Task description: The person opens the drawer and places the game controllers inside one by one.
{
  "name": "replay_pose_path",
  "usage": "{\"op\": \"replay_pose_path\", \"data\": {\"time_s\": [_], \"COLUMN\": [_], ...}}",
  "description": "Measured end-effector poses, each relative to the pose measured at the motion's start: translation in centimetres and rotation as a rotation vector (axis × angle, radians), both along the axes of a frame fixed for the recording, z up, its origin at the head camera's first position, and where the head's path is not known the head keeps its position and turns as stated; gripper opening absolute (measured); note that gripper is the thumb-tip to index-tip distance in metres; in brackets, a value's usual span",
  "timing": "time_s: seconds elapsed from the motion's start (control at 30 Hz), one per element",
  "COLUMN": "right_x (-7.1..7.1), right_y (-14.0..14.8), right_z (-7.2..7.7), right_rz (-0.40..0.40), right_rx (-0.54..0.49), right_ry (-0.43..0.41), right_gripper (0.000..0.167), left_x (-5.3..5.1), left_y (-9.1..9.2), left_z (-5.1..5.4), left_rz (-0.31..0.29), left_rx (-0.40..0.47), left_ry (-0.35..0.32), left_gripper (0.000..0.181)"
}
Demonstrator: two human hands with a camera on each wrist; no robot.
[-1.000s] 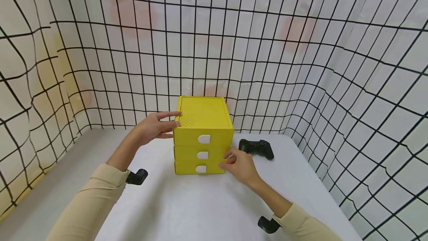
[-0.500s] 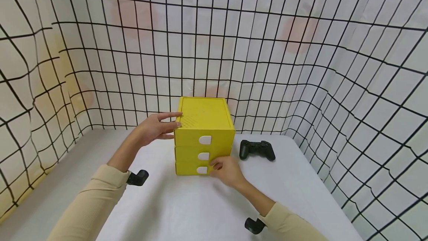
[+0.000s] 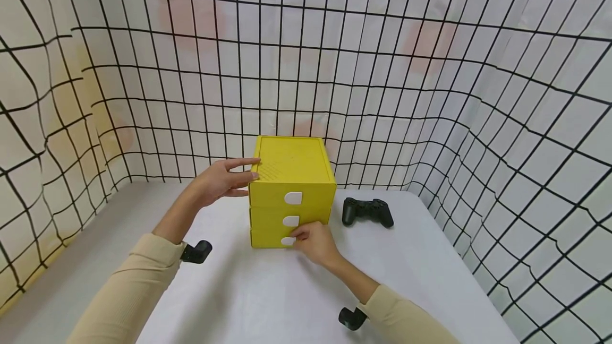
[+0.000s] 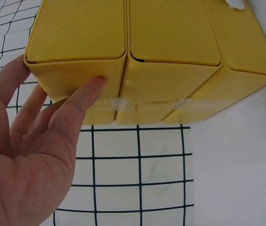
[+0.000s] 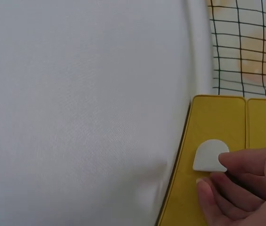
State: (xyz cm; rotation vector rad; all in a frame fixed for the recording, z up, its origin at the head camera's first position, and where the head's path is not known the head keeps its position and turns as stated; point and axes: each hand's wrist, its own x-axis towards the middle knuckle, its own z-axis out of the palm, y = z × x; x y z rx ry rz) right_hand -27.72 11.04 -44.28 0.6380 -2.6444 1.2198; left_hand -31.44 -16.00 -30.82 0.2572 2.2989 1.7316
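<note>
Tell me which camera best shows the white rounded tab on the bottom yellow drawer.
The right wrist view: the white rounded tab appears large, the right hand covering only its edge. The head view shows it small, partly covered; the left wrist view catches just a white sliver, apparently it, at the top edge.

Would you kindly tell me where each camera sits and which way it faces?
Head: worn on the head, facing forward and down at the yellow drawers and black controller; left hand, right hand and sleeves show.
Left wrist: on that wrist, facing the drawers' side and front; the left hand shows.
Right wrist: on that wrist, facing the table and drawers' front; the right hand shows, touching a white handle.
Both wrist views share drawers and netting.
</note>
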Motion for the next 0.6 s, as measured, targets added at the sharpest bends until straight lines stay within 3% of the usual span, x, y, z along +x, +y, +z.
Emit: {"op": "replay_pose_path", "data": {"time_s": [0.27,0.6], "right_x": [-0.68,-0.52], "right_y": [-0.09,-0.12], "right_z": [-0.33,-0.25], "right_rz": [-0.048,-0.034], "right_rx": [-0.003,-0.018], "right_ry": [0.034,0.050], "right_gripper": [0.005,0.006], "left_x": [-0.08,-0.18], "left_y": [-0.02,-0.16], "left_z": [-0.01,-0.22], "left_rz": [-0.001,-0.013], "left_rx": [-0.002,-0.008], "left_ry": [0.000,0.017], "left_gripper": [0.060,0.061]}}
